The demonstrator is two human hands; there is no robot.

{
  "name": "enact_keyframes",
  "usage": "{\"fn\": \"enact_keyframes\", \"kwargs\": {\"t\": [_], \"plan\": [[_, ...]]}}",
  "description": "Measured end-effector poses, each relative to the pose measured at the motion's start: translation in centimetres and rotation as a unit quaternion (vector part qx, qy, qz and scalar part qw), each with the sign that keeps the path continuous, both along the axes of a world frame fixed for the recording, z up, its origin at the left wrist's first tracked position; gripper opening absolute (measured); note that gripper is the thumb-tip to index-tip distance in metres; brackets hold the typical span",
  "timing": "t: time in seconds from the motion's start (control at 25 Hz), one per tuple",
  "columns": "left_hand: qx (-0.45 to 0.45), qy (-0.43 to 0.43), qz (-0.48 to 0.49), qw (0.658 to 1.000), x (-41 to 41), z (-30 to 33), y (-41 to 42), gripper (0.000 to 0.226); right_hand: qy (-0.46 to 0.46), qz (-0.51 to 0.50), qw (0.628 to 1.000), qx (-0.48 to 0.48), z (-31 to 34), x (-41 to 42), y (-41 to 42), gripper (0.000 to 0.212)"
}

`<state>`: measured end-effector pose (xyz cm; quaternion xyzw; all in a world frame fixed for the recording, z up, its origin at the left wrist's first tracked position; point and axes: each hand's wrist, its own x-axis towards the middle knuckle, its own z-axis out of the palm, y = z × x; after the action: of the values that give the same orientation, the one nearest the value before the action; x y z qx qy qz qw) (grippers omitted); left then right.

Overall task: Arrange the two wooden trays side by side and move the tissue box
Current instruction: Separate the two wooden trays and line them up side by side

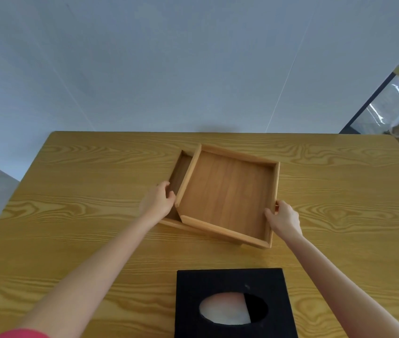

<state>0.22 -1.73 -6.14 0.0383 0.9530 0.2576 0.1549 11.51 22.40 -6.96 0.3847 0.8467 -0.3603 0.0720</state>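
A pale yellow wood-grain tabletop point(76, 215) is seen from above, backed by a grey wall. The upper tray point(227, 193) is taken as the landmark for all positions.

At the far left, at the bottom edge of the view, a strip of pink sleeve point(20, 334) is shown on the left arm. The left hand point(158, 200) is placed at the left corner of the upper tray, its fingers curled over the rim there and closed on the wood; its thumb side is partly hidden, so the exact grip cannot be told. Under and to the left of the upper tray, a lower tray point(180, 172) is exposed as a narrow band of darker floor and rim, with its near rail also showing below the left corner.

The upper tray, a square wooden tray with raised rails, is turned at an angle to the tabletop edges and appears to be resting on or just above the lower one, overlapping most of it. Its floor is bare.

Nearer the viewer than the upper tray, well apart from it, a black tissue box point(232, 306) is set flat on the tabletop, with an oval opening in its top in which pale tissue is visible.

To the right, the right hand point(282, 218) is clamped on the right corner of the upper tray, thumb inside the rail and fingers outside.
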Motion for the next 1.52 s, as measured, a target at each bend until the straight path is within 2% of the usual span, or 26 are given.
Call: {"fn": "enact_keyframes", "kwargs": {"t": [0.12, 0.24, 0.4, 0.6, 0.96, 1.16, 1.52], "plan": [[-0.074, -0.022, 0.013, 0.997, 0.1, -1.0, -0.7, 0.048, 0.026, -0.012, 1.0, -0.004, -0.3, 0.0, 0.1, 0.024], [-0.098, -0.032, 0.014, 0.995, 0.6, -2.0, -1.4, 0.047, 0.049, -0.038, 0.998, -0.023, -0.3, 0.0, -0.1, 0.032], [-0.098, -0.025, 0.013, 0.995, 0.4, -2.9, -2.3, 0.048, 0.087, -0.106, 0.987, -0.085, -0.2, 0.3, -0.6, 0.041], [-0.1, -0.016, -0.013, 0.995, 0.1, -2.9, -3.0, 0.047, 0.106, -0.156, 0.975, -0.12, 0.0, -0.4, -0.9, 0.037], [-0.153, -0.005, 0.051, 0.987, -3.9, -2.3, -10.2, 0.043, 0.113, -0.166, 0.971, -0.133, -0.5, -3.7, -2.9, 0.033], [-0.177, -0.009, 0.084, 0.981, -5.8, -2.2, -13.2, 0.053, 0.13, -0.174, 0.965, -0.145, 0.1, -6.0, -3.2, 0.036], [-0.149, 0.003, 0.106, 0.983, -9.5, -2.3, -15.2, 0.052, 0.118, -0.22, 0.961, -0.119, -0.3, -9.5, 1.9, 0.04]]}}
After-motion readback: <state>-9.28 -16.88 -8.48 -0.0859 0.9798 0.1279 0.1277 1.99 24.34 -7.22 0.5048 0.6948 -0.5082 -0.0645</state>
